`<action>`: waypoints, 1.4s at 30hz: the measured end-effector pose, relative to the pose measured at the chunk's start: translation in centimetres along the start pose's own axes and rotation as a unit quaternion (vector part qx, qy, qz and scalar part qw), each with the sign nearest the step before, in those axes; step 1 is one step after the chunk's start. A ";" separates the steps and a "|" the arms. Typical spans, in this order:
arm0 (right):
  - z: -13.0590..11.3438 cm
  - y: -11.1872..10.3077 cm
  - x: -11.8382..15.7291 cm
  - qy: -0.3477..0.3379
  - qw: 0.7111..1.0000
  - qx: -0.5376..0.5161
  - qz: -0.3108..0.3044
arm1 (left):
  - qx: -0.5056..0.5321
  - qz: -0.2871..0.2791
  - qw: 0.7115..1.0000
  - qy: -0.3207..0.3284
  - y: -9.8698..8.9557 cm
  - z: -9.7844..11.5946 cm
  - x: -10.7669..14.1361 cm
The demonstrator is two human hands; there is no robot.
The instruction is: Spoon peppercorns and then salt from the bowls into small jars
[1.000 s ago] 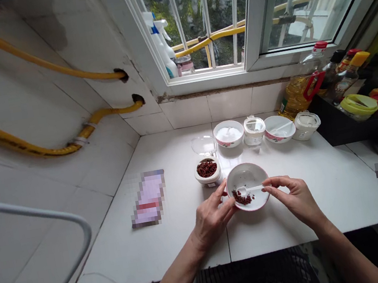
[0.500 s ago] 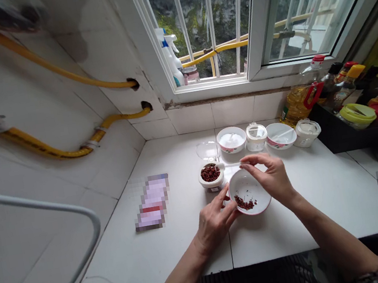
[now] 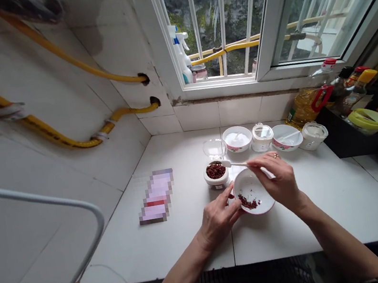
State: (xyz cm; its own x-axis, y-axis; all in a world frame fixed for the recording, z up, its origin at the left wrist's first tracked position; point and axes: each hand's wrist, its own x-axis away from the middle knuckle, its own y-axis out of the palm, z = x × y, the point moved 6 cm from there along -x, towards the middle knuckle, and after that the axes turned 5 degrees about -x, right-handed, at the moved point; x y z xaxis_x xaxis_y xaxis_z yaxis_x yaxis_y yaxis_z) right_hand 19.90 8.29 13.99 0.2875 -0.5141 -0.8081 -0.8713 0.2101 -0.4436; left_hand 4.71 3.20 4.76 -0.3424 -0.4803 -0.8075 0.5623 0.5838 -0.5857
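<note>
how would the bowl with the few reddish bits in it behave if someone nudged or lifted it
The bowl looks like smooth, rigid ceramic or hard plastic, so it would probably keep its shape and might slide on the glossy counter. The loose reddish bits would likely shift if it tilted.

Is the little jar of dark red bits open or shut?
Open: the jar shows its dark red contents, and its clear lid is flipped back behind.

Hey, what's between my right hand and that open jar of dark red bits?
A white spoon, its handle in your right hand, spans the stretch to the open jar; the head view shows it.
</note>
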 end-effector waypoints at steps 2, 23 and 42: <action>0.5 -1.6 0.9 0.076 0.997 -0.025 0.001 | -0.002 0.001 1.000 0.001 -0.1 0.0 0.0; 2.3 -2.3 9.1 0.332 0.937 -0.044 -0.101 | -0.015 -0.012 1.000 0.021 -0.1 0.3 0.4; 3.0 -2.9 9.0 0.351 0.933 -0.068 -0.035 | -0.008 -0.019 1.000 0.010 0.0 0.2 0.4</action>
State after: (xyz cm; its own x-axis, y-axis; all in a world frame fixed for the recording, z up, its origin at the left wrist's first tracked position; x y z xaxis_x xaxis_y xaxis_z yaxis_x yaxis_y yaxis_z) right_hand 26.19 5.57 6.88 0.0558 -0.9509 -0.3044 -0.9163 0.0724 -0.3940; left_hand 4.73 2.90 4.40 -0.3792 -0.4889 -0.7856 0.5357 0.5762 -0.6172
